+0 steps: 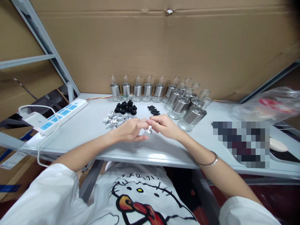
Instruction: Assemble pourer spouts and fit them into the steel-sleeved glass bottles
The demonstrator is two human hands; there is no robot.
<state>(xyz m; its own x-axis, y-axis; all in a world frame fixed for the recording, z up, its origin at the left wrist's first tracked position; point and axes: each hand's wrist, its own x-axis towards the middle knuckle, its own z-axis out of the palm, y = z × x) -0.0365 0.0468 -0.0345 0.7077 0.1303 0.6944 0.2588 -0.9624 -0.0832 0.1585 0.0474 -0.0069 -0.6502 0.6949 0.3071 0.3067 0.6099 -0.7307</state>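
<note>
My left hand (132, 129) and my right hand (166, 126) meet above the table near its front. A small silver, shiny fitting (149, 130) shows between them, partly hidden by fingers. My right hand is closed, its thumb and fingers pinched around this fitting. The left fingertips touch the right ones, while the left thumb points out apart from the fingers. Just behind the left hand lies a pile of silver-and-white fittings (114, 119). Beyond it are several black round caps (126, 107). Small black pieces (153, 110) lie behind my right hand.
Several glass bottles with metal sleeves (147, 90) stand along the back, and more bottles (192, 116) cluster to the right. A white power strip (63, 114) with a plugged-in cable sits left. A plastic bag (267, 104) and a pixelated area are at right. Cardboard (140, 43) closes the back.
</note>
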